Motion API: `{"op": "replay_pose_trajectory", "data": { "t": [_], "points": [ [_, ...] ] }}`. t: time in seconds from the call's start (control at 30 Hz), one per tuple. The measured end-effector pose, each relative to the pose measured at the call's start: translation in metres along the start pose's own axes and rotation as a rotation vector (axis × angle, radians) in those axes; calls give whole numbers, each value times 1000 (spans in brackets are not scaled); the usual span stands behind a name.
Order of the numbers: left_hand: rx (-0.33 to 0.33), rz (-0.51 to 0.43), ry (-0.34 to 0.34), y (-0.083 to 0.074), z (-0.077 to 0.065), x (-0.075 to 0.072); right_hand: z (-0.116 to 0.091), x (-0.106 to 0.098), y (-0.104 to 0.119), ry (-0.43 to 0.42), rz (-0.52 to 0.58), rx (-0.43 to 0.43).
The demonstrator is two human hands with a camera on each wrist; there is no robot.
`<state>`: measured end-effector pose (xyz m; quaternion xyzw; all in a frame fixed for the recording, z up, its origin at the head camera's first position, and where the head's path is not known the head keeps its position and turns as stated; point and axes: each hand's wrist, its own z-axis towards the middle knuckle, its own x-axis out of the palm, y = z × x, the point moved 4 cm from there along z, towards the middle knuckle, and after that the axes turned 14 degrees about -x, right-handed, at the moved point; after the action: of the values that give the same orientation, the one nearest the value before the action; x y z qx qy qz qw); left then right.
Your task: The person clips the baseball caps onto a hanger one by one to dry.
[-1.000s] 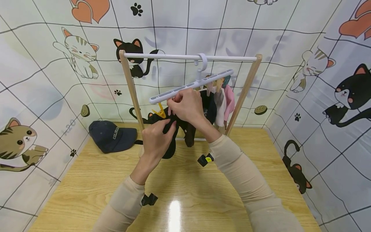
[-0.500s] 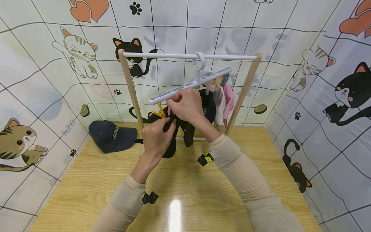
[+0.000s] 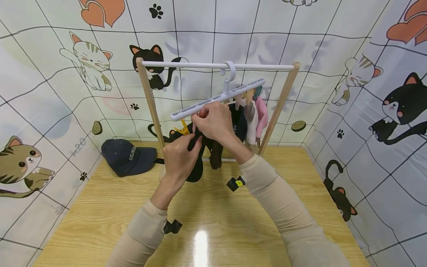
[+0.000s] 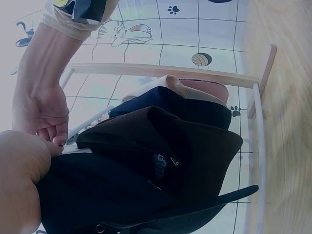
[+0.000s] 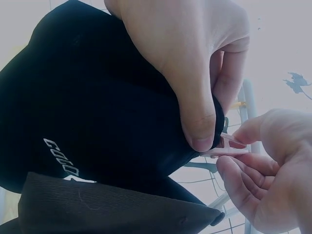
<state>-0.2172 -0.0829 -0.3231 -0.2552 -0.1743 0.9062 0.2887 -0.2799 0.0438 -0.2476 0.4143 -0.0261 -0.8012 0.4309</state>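
My left hand (image 3: pixel 180 157) pinches the edge of a black baseball cap (image 3: pixel 195 173) between thumb and fingers, below the low left end of a white clip hanger (image 3: pixel 197 109). Just above, my right hand (image 3: pixel 216 121) pinches a pale pink clothespin (image 5: pixel 229 152). The right wrist view shows the clothespin's tip right at the cap's edge, next to my left thumb, and white lettering on the cap. A yellow clothespin (image 3: pixel 182 129) hangs at the hanger's left end. Behind the black cap hangs a brown cap (image 4: pixel 200 141).
The hanger hooks over the white rod (image 3: pixel 186 65) of a wooden rack and tilts down to the left. Navy, white and pink caps (image 3: pixel 262 115) hang toward its right end. A navy cap (image 3: pixel 120 157) lies on the wooden table (image 3: pixel 110 218) at the left. Printed cloth walls surround it.
Both hands hold nearly the same place and grip throughout. The view shifts slightly; nothing is taken or let go.
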Motion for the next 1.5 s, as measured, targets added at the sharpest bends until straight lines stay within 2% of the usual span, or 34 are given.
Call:
{"op": "replay_pose_trajectory", "data": {
  "t": [0.57, 0.9, 1.17, 1.5],
  "points": [
    [1, -1, -24, -4, 5, -5, 0, 1, 0, 12, -4, 0],
    [0, -10, -26, -4, 7, -7, 1, 4, 2, 68, -20, 24],
    [-55, -11, -20, 2, 3, -5, 0, 9, 5, 83, -43, 4],
    [-97, -58, 25, 3, 9, -4, -1, 9, 2, 50, -2, -31]
  ]
}}
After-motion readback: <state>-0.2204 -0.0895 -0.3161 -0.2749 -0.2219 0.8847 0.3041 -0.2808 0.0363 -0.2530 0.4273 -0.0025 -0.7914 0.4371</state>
